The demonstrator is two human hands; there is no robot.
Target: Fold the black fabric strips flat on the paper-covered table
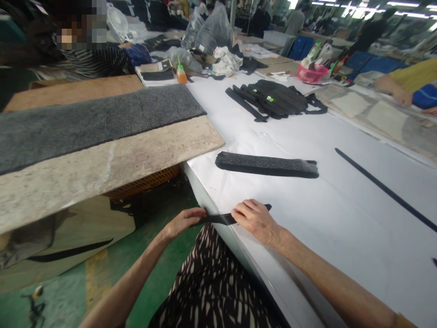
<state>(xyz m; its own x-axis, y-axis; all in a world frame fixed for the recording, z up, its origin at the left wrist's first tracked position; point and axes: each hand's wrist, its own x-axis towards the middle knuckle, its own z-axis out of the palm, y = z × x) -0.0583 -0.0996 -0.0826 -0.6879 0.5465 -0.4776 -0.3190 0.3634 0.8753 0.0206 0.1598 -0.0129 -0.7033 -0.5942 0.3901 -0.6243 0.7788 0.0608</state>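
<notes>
Grey carpet strip [95, 119]: lies along a worn board [112, 168], up and to the left of the grip. A woven basket [146, 182] shows under the board's near edge.

Left hand [184, 222]: fingers closed, pinching the left end of a black strap [218, 219] just off the table's edge.

Black strap: held taut between both hands, running across the near edge of the white table [307, 214]; its far tip pokes out to the right past the right hand's knuckles.

Right hand [254, 218]: curled over the strap, fingers closed on it and pressing it at the table edge, close beside the left hand.

Stack of grey felt-faced strips [266, 164]: flat on the table, beyond the grip and slightly right, apart from both hands.

Heap of black straps [273, 99]: far beyond the grip, carrying small green tags.

Orange bottle [181, 74]: far end of the table, beyond and left of the heap.

Long black strip [385, 189]: laid diagonally on the table, well to the right of the grip.

Pink basket [312, 73]: far right of the heap.

Another person's arm [392, 86] in a yellow sleeve: rests at the next table, far right.
</notes>
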